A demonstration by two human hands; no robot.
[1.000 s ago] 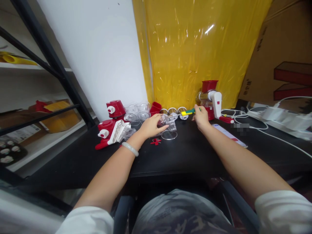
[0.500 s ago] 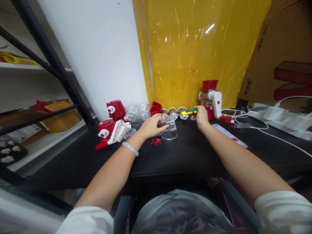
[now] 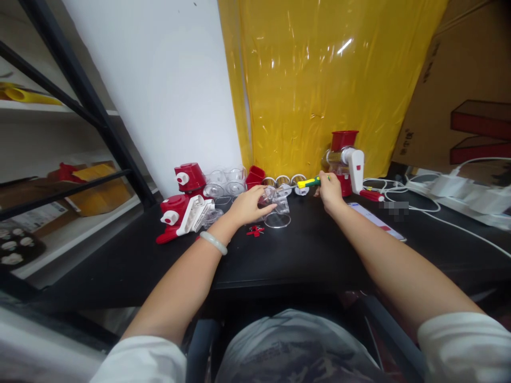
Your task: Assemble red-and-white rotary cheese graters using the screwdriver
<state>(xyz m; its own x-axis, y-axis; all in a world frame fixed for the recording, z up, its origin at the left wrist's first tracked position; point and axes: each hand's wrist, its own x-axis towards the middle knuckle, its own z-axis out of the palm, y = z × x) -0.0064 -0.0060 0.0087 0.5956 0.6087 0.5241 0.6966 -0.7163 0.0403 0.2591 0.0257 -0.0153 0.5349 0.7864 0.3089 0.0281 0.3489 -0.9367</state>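
Clear plastic housing (image 3: 275, 205): gripped by left hand (image 3: 249, 206), fingers curled around it.
Screwdriver (image 3: 308, 183): held by right hand (image 3: 330, 191), fingers closed.
Beyond fingertips: metal drums (image 3: 284, 182), red grater (image 3: 346, 159).
Beneath fingers: red clip (image 3: 255, 231).

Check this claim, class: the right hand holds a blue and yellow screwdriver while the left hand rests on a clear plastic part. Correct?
Not quite. In the head view the screwdriver in the right hand is green and yellow, not blue. The left hand does rest on the clear plastic part.
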